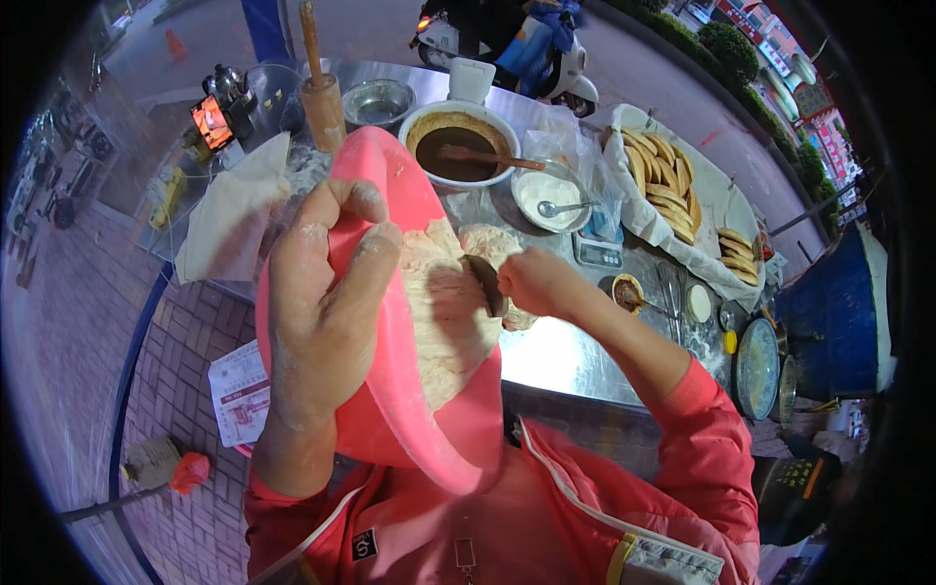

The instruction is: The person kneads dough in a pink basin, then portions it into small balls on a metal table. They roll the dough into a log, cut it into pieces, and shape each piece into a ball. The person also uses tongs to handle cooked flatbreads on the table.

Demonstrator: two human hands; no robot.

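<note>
My left hand (329,292) grips the rim of a pink plastic basin (461,431), which is tipped on its side against my front. Soft pale dough (446,329) lies in the basin and spills over its far rim. More dough (486,241) rests on the metal table just beyond. In my right hand (537,281) is a flat, curved-edged scraper (484,284), pressed against the dough where it leaves the basin. The scraper's far side is partly sunk in or hidden by the dough.
Beyond the basin stand a bowl of dark sauce (453,153) with a brush, a bowl of white powder (548,191) with a spoon, and a wooden cup (323,110). Right are a digital scale (598,251), a cloth-lined tray (720,212) of flatbreads, and a small sauce bowl (627,292).
</note>
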